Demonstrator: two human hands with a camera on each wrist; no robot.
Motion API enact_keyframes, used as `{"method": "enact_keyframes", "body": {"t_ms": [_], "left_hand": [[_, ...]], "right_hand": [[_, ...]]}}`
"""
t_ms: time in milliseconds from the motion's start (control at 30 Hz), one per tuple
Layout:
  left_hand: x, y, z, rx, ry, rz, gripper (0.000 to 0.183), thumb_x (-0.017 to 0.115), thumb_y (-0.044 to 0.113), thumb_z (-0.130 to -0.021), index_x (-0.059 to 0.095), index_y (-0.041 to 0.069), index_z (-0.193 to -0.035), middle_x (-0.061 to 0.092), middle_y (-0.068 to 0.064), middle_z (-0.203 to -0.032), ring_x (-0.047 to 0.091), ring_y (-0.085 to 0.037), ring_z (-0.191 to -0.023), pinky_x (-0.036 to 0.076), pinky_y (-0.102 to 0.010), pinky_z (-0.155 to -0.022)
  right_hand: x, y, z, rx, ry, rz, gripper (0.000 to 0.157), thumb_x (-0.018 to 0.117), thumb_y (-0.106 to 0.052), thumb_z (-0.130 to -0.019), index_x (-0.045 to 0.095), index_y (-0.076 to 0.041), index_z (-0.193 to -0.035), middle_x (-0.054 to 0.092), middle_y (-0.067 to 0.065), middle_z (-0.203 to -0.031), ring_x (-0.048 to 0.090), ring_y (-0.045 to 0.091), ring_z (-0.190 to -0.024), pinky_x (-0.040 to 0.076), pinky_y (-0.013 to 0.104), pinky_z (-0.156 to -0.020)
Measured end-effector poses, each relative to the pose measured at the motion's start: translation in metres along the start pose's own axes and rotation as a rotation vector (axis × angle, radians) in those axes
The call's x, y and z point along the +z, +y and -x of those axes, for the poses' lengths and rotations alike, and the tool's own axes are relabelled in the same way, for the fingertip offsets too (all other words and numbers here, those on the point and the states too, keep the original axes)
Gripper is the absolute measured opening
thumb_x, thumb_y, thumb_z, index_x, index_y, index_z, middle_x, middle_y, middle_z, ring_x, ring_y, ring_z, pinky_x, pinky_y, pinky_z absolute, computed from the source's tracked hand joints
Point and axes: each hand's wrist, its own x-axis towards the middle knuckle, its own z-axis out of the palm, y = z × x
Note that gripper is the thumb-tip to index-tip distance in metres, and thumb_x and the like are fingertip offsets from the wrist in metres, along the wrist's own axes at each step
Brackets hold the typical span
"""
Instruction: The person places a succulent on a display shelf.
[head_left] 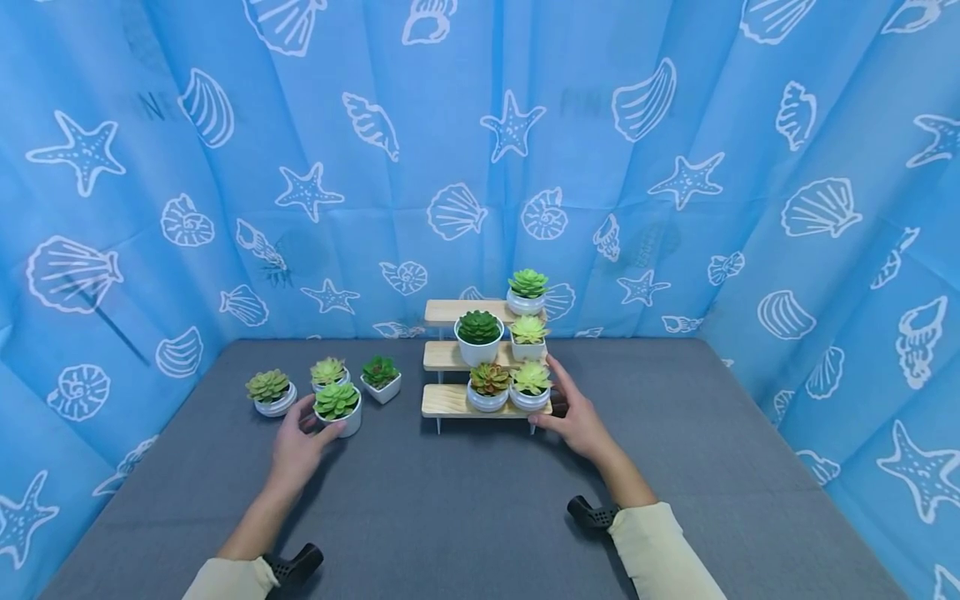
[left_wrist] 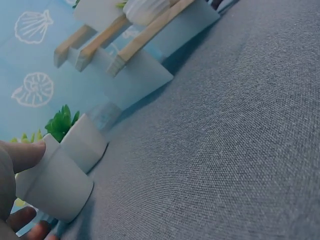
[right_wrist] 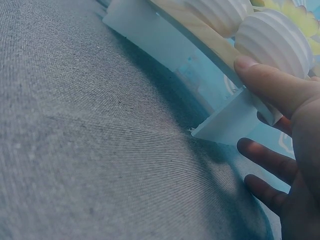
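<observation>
Filling the tiered stand (head_left: 450,356): apparently the step in hand; five plants (head_left: 478,329) occupy it.
Front succulent (head_left: 339,405): seemingly resting on the table (head_left: 450,508), left of the stand.
Left hand (head_left: 296,443): arm extended, thumb and fingers gripping that succulent's pot.
Right hand (head_left: 581,423): pinching the lowest shelf's (head_left: 444,402) right end, two other fingers spread.
Next move: probably a level lift toward the shelves' bare left ends, the stand held steady.

We look into what seems a curtained-off staging booth: blue seashell-print curtains (head_left: 465,158) enclose the grey, fabric-covered surface (head_left: 450,508) on three sides.
</observation>
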Motion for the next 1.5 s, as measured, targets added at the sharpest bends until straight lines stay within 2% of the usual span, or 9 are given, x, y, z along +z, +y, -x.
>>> {"method": "enact_keyframes", "body": {"t_ms": [200,500,733,967,1133,1267,1500], "left_hand": [[0.006,0.002,-0.004,-0.025,0.000,0.039,0.083,0.072,0.017,-0.089,0.021,0.000,-0.152,0.032,-0.029,-0.147,0.034,-0.040,-0.133,0.033,-0.050,-0.106],[0.015,0.005,-0.006,-0.039,0.011,0.061,0.090,0.074,0.023,-0.088,0.018,0.001,-0.153,0.033,-0.028,-0.147,0.033,-0.040,-0.135,0.034,-0.051,-0.106],[0.014,0.010,-0.005,-0.035,0.019,0.059,0.092,0.074,0.027,-0.087,0.016,0.004,-0.155,0.032,-0.027,-0.149,0.032,-0.039,-0.137,0.033,-0.050,-0.107],[0.012,0.025,-0.004,0.014,0.001,0.119,0.094,0.074,0.034,-0.087,0.016,0.006,-0.155,0.034,-0.025,-0.149,0.035,-0.036,-0.136,0.034,-0.047,-0.107],[0.017,0.037,-0.008,0.073,0.003,0.148,0.089,0.075,0.034,-0.087,0.023,0.006,-0.154,0.037,-0.022,-0.146,0.039,-0.033,-0.133,0.037,-0.045,-0.105],[0.021,0.047,-0.014,0.128,0.006,0.171,0.083,0.076,0.032,-0.087,0.030,0.008,-0.152,0.041,-0.019,-0.144,0.042,-0.031,-0.130,0.040,-0.044,-0.102],[0.025,0.073,-0.034,0.215,0.013,0.160,0.081,0.074,0.034,-0.087,0.032,0.008,-0.151,0.044,-0.018,-0.141,0.043,-0.031,-0.128,0.040,-0.045,-0.102]], "right_hand": [[0.000,-0.002,0.000,0.014,-0.007,-0.005,0.098,0.079,-0.019,-0.083,0.015,-0.034,-0.156,0.052,0.022,-0.137,0.055,0.038,-0.115,0.044,0.056,-0.092],[0.000,-0.003,0.001,-0.001,0.001,-0.004,0.099,0.080,-0.020,-0.083,0.015,-0.035,-0.156,0.051,0.021,-0.139,0.055,0.037,-0.117,0.045,0.056,-0.092],[0.001,-0.003,0.001,0.002,0.000,-0.007,0.099,0.080,-0.020,-0.083,0.015,-0.036,-0.156,0.050,0.020,-0.139,0.054,0.037,-0.118,0.044,0.056,-0.093],[0.000,-0.002,0.001,-0.001,0.003,-0.004,0.099,0.080,-0.021,-0.082,0.015,-0.036,-0.156,0.050,0.021,-0.139,0.054,0.038,-0.117,0.044,0.056,-0.093],[-0.001,-0.001,0.002,0.003,-0.001,-0.008,0.098,0.080,-0.021,-0.083,0.015,-0.035,-0.156,0.050,0.021,-0.139,0.055,0.037,-0.116,0.045,0.056,-0.092],[0.000,-0.001,0.002,0.018,-0.006,-0.007,0.098,0.080,-0.022,-0.083,0.015,-0.036,-0.156,0.049,0.020,-0.141,0.054,0.037,-0.118,0.044,0.056,-0.093],[0.000,-0.002,0.002,0.012,-0.005,-0.013,0.098,0.080,-0.021,-0.083,0.015,-0.036,-0.156,0.048,0.020,-0.142,0.054,0.036,-0.119,0.044,0.055,-0.094]]}}
